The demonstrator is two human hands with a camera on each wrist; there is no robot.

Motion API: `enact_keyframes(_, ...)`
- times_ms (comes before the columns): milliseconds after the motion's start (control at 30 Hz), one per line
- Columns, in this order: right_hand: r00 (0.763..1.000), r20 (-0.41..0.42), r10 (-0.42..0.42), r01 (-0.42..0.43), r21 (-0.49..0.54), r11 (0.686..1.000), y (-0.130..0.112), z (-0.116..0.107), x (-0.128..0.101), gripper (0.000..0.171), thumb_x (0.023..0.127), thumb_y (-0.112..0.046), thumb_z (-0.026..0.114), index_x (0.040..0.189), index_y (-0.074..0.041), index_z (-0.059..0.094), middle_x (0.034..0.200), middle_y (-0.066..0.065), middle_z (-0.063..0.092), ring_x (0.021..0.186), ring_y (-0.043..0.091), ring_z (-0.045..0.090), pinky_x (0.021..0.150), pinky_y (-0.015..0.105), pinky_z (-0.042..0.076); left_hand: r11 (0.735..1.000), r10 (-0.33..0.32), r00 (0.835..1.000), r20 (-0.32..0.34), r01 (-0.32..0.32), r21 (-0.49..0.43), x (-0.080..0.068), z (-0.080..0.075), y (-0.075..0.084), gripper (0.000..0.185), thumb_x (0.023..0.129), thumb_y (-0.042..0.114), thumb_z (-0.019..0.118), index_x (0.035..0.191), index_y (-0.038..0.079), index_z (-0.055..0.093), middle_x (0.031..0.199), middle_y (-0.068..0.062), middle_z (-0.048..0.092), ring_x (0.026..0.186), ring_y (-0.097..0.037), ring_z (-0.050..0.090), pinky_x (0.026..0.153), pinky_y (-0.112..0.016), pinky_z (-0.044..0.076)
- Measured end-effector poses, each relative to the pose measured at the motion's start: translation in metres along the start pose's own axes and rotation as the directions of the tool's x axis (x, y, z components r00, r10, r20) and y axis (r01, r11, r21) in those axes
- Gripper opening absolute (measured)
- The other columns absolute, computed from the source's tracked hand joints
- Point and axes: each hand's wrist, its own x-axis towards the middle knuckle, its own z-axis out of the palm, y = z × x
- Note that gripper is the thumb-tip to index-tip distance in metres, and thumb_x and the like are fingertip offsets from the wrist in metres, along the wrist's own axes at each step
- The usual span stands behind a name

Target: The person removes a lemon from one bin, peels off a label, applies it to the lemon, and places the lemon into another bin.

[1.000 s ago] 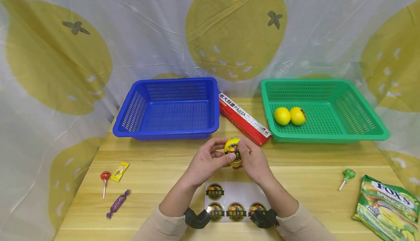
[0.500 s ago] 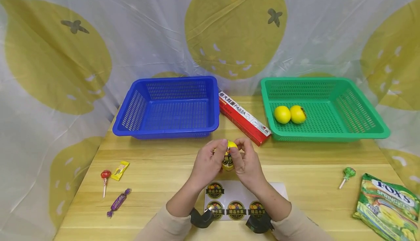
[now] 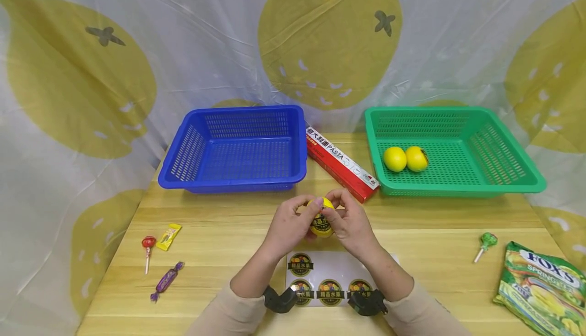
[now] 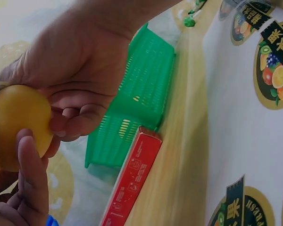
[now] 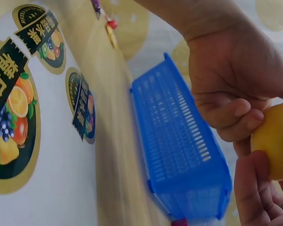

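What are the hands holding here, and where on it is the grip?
Both hands hold one yellow lemon above the sticker sheet: the left hand grips its left side, the right hand its right side, fingertips on top.

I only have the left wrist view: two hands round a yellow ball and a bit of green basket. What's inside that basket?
Observer: Two round yellow lemon-like fruits lie side by side in the green plastic basket.
Operator: Anything stuck on the held one?
Observer: Yes, the yellow fruit between the left hand and right hand carries a round dark sticker on its near face.
Operator: Other baskets?
Observer: A blue plastic basket stands left of the red pasta box, with nothing visible in it.
Operator: How many stickers remain?
Observer: Four show on the white sticker sheet.
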Motion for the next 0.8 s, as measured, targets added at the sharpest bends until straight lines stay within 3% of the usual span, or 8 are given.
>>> enact_keyframes(167, 0.998, 0.043, 0.038, -0.038, -0.001, 0.999, -0.001, -0.005, 0.001, 0.071, 0.087, -0.069, 0.060, 0.112, -0.003, 0.055, 0.092, 0.012, 0.054, 0.063, 0.011, 0.066, 0.052, 0.022, 0.047, 0.999, 0.031, 0.999, -0.005, -0.031, 0.031, 0.000, 0.001, -0.001, 0.049, 0.108, 0.042, 0.046, 0.096, 0.003, 0.073, 0.086, -0.015, 0.069, 0.048, -0.019, 0.063, 0.051, -0.050, 0.059)
enact_keyframes(267, 0.994, 0.089, 0.065, -0.067, 0.020, 0.998, -0.001, -0.013, 0.004, 0.074, 0.087, -0.071, 0.059, 0.114, -0.002, 0.055, 0.094, 0.011, 0.052, 0.066, 0.012, 0.066, 0.056, 0.021, 0.050, 0.999, 0.044, 0.994, 0.095, -0.046, 0.020, 0.001, -0.006, 0.000, 0.050, 0.110, 0.043, 0.041, 0.105, 0.004, 0.071, 0.089, -0.016, 0.070, 0.057, -0.026, 0.069, 0.060, -0.053, 0.061)
enact_keyframes(367, 0.987, 0.151, 0.049, -0.057, 0.049, 0.997, 0.000, -0.025, 0.008, 0.080, 0.086, -0.073, 0.057, 0.115, 0.001, 0.053, 0.093, 0.011, 0.052, 0.069, 0.015, 0.067, 0.061, 0.022, 0.055, 0.997, 0.066, 0.966, 0.250, -0.074, 0.022, 0.001, -0.016, 0.002, 0.039, 0.106, 0.037, 0.054, 0.134, 0.011, 0.062, 0.113, -0.014, 0.070, 0.074, -0.024, 0.073, 0.071, -0.045, 0.063)
enact_keyframes(433, 0.984, 0.178, 0.023, -0.029, 0.029, 0.999, 0.001, -0.032, 0.010, 0.080, 0.087, -0.074, 0.054, 0.115, 0.002, 0.052, 0.092, 0.011, 0.055, 0.072, 0.013, 0.067, 0.065, 0.022, 0.056, 0.995, 0.090, 0.941, 0.327, -0.098, 0.009, 0.000, -0.020, 0.003, 0.050, 0.100, 0.029, 0.067, 0.147, 0.017, 0.053, 0.131, -0.013, 0.062, 0.083, -0.020, 0.073, 0.075, -0.036, 0.061)
enact_keyframes(500, 0.983, 0.186, 0.000, -0.002, 0.010, 1.000, 0.001, -0.037, 0.011, 0.078, 0.093, -0.072, 0.046, 0.115, 0.003, 0.052, 0.094, 0.012, 0.058, 0.076, 0.012, 0.068, 0.068, 0.023, 0.058, 0.995, 0.093, 0.931, 0.354, -0.094, -0.017, 0.000, -0.021, 0.004, 0.063, 0.093, 0.020, 0.077, 0.149, 0.020, 0.049, 0.140, -0.011, 0.054, 0.089, -0.015, 0.072, 0.075, -0.027, 0.059)
enact_keyframes(567, 0.982, 0.189, 0.009, -0.013, 0.020, 1.000, 0.000, -0.038, 0.011, 0.077, 0.099, -0.069, 0.035, 0.119, 0.003, 0.050, 0.096, 0.014, 0.061, 0.075, 0.012, 0.068, 0.067, 0.027, 0.060, 0.993, 0.111, 0.941, 0.321, -0.092, -0.074, 0.000, -0.019, 0.004, 0.065, 0.089, 0.010, 0.079, 0.146, 0.017, 0.048, 0.143, -0.014, 0.048, 0.090, -0.015, 0.072, 0.076, -0.025, 0.059)
enact_keyframes(667, 0.979, 0.196, 0.051, -0.051, -0.002, 0.999, -0.003, -0.035, 0.010, 0.070, 0.107, -0.059, 0.021, 0.125, 0.003, 0.048, 0.092, 0.021, 0.061, 0.065, 0.015, 0.066, 0.060, 0.033, 0.062, 0.985, 0.122, 0.969, 0.213, -0.091, -0.147, 0.000, -0.011, 0.002, 0.065, 0.087, 0.003, 0.079, 0.140, 0.012, 0.044, 0.142, -0.015, 0.042, 0.088, -0.016, 0.073, 0.077, -0.024, 0.059)
enact_keyframes(800, 0.985, 0.100, 0.138, -0.119, -0.172, 0.978, -0.006, -0.024, 0.007, 0.054, 0.107, -0.053, 0.040, 0.127, -0.006, 0.053, 0.087, 0.020, 0.061, 0.060, 0.018, 0.059, 0.058, 0.033, 0.057, 0.982, 0.139, 0.983, 0.122, -0.121, -0.147, -0.001, 0.000, -0.001, 0.064, 0.086, 0.003, 0.080, 0.135, 0.010, 0.040, 0.136, -0.019, 0.049, 0.085, -0.017, 0.075, 0.073, -0.023, 0.059)
